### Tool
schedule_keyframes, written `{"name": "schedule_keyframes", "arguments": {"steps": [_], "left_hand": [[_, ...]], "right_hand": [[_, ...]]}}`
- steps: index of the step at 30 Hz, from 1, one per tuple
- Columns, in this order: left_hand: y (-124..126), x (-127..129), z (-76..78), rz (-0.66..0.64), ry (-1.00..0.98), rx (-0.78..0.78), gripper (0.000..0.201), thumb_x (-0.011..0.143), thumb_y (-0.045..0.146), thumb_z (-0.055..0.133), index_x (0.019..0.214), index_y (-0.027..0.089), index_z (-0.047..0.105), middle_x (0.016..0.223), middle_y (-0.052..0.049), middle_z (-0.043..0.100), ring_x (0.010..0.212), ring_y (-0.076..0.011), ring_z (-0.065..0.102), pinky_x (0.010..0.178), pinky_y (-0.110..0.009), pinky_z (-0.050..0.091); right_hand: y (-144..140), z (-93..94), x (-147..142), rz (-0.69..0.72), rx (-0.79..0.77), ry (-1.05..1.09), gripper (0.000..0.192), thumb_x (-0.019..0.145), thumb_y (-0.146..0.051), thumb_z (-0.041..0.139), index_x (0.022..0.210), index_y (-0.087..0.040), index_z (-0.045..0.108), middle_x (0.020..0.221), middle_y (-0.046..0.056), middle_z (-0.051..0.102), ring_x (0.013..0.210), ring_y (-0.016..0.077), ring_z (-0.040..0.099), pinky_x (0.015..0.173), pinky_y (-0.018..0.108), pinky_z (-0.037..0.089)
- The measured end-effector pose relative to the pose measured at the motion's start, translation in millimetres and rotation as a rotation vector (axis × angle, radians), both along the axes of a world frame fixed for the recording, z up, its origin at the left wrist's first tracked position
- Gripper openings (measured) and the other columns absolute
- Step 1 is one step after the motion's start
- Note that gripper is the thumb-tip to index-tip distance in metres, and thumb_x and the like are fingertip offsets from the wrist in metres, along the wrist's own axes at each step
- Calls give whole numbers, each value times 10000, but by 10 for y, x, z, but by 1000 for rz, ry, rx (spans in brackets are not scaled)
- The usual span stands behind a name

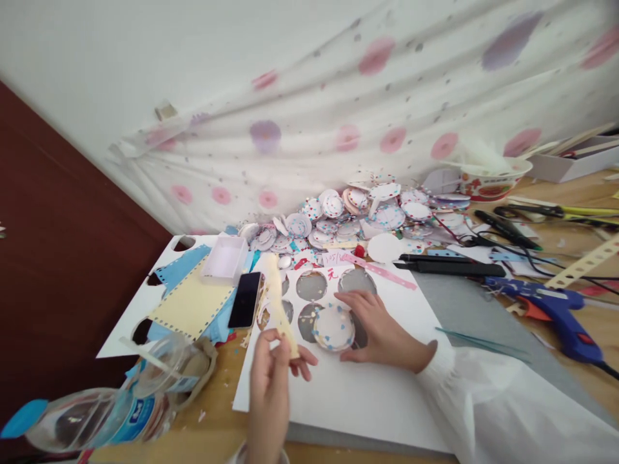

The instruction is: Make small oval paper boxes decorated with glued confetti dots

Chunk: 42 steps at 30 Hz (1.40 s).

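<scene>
My left hand (275, 370) is closed on a pale yellow paper strip (276, 296), pinched near its lower end. The strip slants up over the edge of a white sheet with round cut-outs (367, 403). My right hand (380, 332) is spread in a wide C, thumb and forefinger on either side of a round white paper disc (333, 327) dotted with small blue and yellow pieces. The disc lies on the sheet, partly over its holes. Whether the fingertips touch its rim is hard to tell.
Behind lies a heap of decorated discs (333, 222). To the left are a phone (245, 300), a white box (223, 259), yellow paper (193, 299) and a plastic bottle (97, 419). A blue glue gun (561, 312) and a black utility knife (452, 265) lie right.
</scene>
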State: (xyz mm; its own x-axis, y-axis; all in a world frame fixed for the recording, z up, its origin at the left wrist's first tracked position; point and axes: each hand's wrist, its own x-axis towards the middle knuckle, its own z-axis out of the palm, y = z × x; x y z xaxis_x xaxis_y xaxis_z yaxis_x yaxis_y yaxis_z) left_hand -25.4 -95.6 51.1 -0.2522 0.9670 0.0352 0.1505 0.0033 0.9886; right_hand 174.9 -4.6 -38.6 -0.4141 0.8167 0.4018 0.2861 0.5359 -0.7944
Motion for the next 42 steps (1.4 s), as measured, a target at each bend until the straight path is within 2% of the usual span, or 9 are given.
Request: {"name": "schedule_keyframes", "arguments": {"steps": [3,9,14,18,21,24,29,36,42], "left_hand": [[-98,221,-146,-121,-77,-111,302,941,499,452,926,198,468,664,-37,715,520,-123,568,584,-244,436],[-210,492,-406,-261,24,-172,362,935,557,415,909,202,482,597,-39,693,418,-104,475,461,-221,351],[-133,330,-439,-196,355,96,220,921,402,504,1069,247,554,905,-80,725,693,-191,636,614,-303,475],[89,-40,-480,-182,559,316,713,755,316,736,1369,302,374,1467,-142,389,1327,-352,411,1009,-518,429],[326,-211,-606,-372,598,234,1070,659,373,830,1486,300,155,1549,-163,235,1423,-390,252,1119,-615,281],[528,-229,-735,-520,567,148,1156,578,379,879,1489,284,174,1532,-165,290,1407,-385,297,1137,-595,276],[706,-189,-767,-560,393,80,948,626,315,845,1421,266,330,1435,-146,445,1332,-337,425,1112,-521,343],[1011,-138,-640,-429,-388,-116,654,726,549,678,1246,211,471,1146,-121,652,1129,-313,602,978,-465,459],[1078,47,-750,-509,-178,-7,677,716,493,749,1264,249,437,1162,-101,625,1142,-297,585,985,-437,459]], "right_hand": [[-35,100,61,24,-8,117,770,660,-529,782,1322,-227,532,1356,149,520,1257,377,394,1065,569,252],[-167,210,48,67,-260,423,352,953,-512,418,1046,-250,634,997,67,649,944,240,585,821,388,475],[-95,249,21,-11,-474,687,356,978,-441,376,736,-220,516,676,2,497,642,167,521,626,324,472],[29,260,70,-86,-585,833,348,938,-479,443,696,-229,448,575,-48,310,486,123,335,453,271,350],[57,256,76,-95,-662,881,335,914,-486,479,698,-234,435,564,-67,230,462,113,238,409,260,278],[55,240,72,-79,-702,907,310,901,-473,498,711,-235,441,582,-62,233,474,118,248,419,263,294],[81,204,108,2,-713,916,270,888,-431,488,707,-236,442,657,-18,354,570,155,389,543,319,415],[91,389,276,191,-784,754,256,843,-463,571,764,-232,496,664,-15,386,520,131,382,464,274,353],[74,413,382,61,-470,217,381,940,-482,448,671,-216,492,615,-18,403,521,123,366,461,251,281]]}}
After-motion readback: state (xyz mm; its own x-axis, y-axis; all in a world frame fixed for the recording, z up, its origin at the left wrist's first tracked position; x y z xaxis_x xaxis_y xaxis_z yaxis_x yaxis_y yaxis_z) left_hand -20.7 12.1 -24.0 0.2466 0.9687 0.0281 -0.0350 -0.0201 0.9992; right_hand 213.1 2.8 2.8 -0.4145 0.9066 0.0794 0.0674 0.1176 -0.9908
